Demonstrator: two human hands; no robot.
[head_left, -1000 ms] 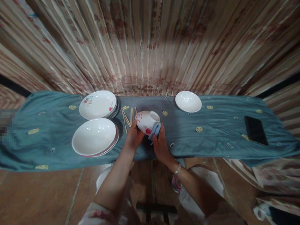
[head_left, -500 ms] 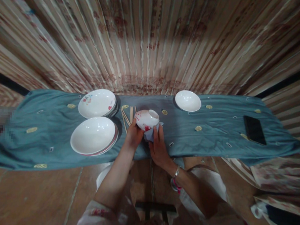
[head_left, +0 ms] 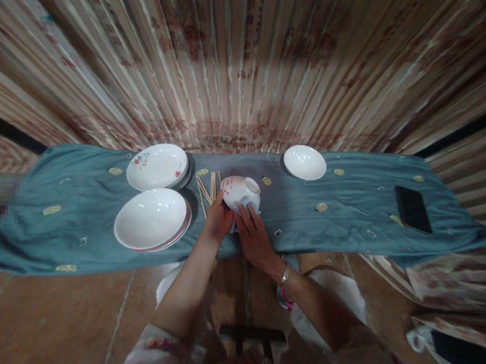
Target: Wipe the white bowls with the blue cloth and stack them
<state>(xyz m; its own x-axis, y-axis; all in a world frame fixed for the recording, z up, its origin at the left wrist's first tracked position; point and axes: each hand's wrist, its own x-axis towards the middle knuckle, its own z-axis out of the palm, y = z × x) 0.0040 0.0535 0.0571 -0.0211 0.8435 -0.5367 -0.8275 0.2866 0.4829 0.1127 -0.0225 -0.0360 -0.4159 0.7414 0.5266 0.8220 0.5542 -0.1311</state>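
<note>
A white bowl with red decoration (head_left: 237, 188) is tipped over above the table, its foot ring facing up and to the right. My left hand (head_left: 218, 217) grips it by the near left rim, fingers partly hidden beneath. Against the outer near side of the bowl, my right hand (head_left: 256, 233) presses a light blue-grey cloth (head_left: 245, 204) with its fingers laid over it. Just left of the bowl lie several wooden chopsticks (head_left: 204, 188), partly covered by the bowl and my left hand.
On the left stand a stack of flowered plates (head_left: 157, 166) and, nearer me, a stack topped by a large white bowl (head_left: 150, 219). A smaller white bowl (head_left: 304, 162) sits back right. A black phone-like slab (head_left: 413, 209) lies far right on the teal tablecloth (head_left: 346, 218). A curtain (head_left: 247, 96) hangs behind.
My right hand has moved the cloth up and left across the bowl's outside, its fingers now flatter over it. The bowl has shifted slightly right in my left hand.
</note>
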